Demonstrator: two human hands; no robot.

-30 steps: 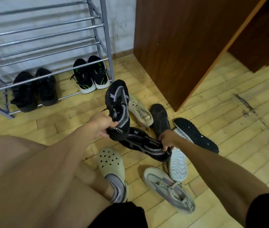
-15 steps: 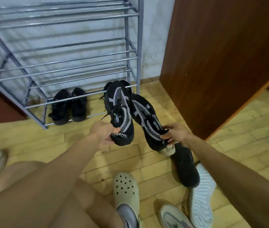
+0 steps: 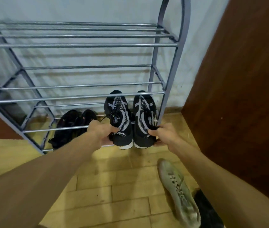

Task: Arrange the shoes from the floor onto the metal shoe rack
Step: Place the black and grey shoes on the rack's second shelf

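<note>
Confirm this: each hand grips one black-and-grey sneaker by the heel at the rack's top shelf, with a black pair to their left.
Wrong shelf. In the head view the left hand and right hand hold the black-and-grey sneakers at the bottom shelf of the rack, not the top. The black pair does sit to their left.

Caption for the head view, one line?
Left hand and right hand hold the black-and-grey sneakers at the metal shoe rack's lower bars.

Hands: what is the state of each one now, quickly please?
Left hand: closed, grips the heel of the left black-grey sneaker.
Right hand: closed, grips the heel of the right black-grey sneaker.
</note>
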